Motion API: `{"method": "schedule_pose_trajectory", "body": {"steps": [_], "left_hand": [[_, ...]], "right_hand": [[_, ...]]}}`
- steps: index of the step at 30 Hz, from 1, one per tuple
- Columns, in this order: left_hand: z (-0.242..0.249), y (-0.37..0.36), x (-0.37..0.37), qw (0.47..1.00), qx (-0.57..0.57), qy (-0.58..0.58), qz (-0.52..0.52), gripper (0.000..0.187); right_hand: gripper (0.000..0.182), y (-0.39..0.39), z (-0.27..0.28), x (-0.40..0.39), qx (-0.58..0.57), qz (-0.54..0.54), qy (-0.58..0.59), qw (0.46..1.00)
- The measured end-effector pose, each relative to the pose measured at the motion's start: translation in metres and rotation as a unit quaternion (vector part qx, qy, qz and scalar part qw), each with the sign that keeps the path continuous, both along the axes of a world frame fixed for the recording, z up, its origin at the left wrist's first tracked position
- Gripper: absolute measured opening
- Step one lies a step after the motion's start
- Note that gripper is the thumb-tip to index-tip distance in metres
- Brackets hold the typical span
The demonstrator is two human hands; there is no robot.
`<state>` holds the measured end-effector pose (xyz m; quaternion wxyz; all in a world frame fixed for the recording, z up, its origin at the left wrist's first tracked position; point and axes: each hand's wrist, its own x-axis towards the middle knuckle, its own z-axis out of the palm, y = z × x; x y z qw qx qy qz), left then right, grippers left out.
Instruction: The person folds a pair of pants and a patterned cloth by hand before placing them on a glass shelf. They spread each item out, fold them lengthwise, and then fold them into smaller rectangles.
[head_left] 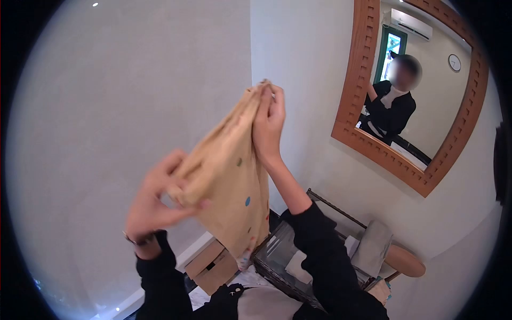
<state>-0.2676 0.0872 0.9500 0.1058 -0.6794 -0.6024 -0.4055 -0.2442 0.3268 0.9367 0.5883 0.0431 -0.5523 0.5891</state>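
A tan cloth [229,176] with small coloured spots, one of them blue, hangs in folds between my two hands. My right hand [269,120] is raised near the middle of the view, its fingers closed on the cloth's top corner. Lower and to the left, my left hand [160,200] grips the cloth's left edge between thumb and fingers, slightly blurred. The cloth's lower tip hangs down beside a dark-framed rack.
A wood-framed mirror [349,101] hangs on the right wall, reflecting a person, a clock and an air conditioner. Below are a dark-framed rack [277,280] with a grey rolled item [373,245], a round brown object [405,260] and a cardboard box [213,266].
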Motion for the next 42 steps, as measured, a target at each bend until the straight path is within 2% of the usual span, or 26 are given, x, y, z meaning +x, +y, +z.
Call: {"method": "schedule_pose_trajectory", "body": {"steps": [2, 5, 8, 10, 16, 19, 22, 25, 26, 29, 32, 42], "left_hand": [[0.023, -0.007, -0.010, 0.993, -0.040, -0.102, 0.047, 0.026], [0.048, -0.014, -0.050, 0.985, -0.076, -0.140, 0.062, 0.021], [0.065, -0.010, -0.097, 0.977, -0.065, -0.132, 0.155, 0.016], [0.088, -0.007, -0.112, 0.979, -0.109, -0.113, 0.133, 0.016], [0.137, 0.007, -0.144, 0.973, -0.155, -0.038, 0.164, 0.017], [0.141, 0.018, -0.153, 0.976, -0.137, -0.004, 0.171, 0.019], [0.146, 0.026, -0.153, 0.977, -0.116, 0.004, 0.177, 0.019], [0.148, 0.035, -0.163, 0.980, -0.104, 0.017, 0.170, 0.016], [0.148, 0.038, -0.165, 0.981, -0.098, 0.021, 0.165, 0.016], [0.146, 0.047, -0.173, 0.986, -0.071, 0.045, 0.145, 0.016], [0.143, 0.051, -0.172, 0.983, -0.064, 0.073, 0.158, 0.014], [0.142, 0.061, -0.168, 0.973, -0.115, 0.103, 0.171, 0.014]], "right_hand": [[0.027, 0.012, 0.010, -0.009, -0.004, 0.064, -0.056, 0.996], [0.030, 0.039, 0.027, -0.026, 0.008, 0.145, -0.128, 0.981], [0.031, 0.066, 0.048, -0.040, 0.039, 0.175, -0.174, 0.968], [0.032, 0.077, 0.064, -0.050, 0.053, 0.179, -0.180, 0.966], [0.031, 0.119, 0.101, -0.075, 0.162, 0.153, -0.196, 0.955], [0.031, 0.126, 0.113, -0.074, 0.186, 0.108, -0.269, 0.939], [0.037, 0.129, 0.125, -0.068, 0.221, 0.019, -0.328, 0.918], [0.054, 0.139, 0.136, -0.076, 0.204, -0.008, -0.373, 0.905], [0.043, 0.154, 0.133, -0.091, 0.203, 0.014, -0.349, 0.915], [0.044, 0.149, 0.130, -0.087, 0.173, 0.073, -0.308, 0.933], [0.045, 0.157, 0.123, -0.087, 0.163, 0.186, -0.264, 0.932], [0.038, 0.149, 0.117, -0.067, 0.123, 0.140, -0.286, 0.940]]}}
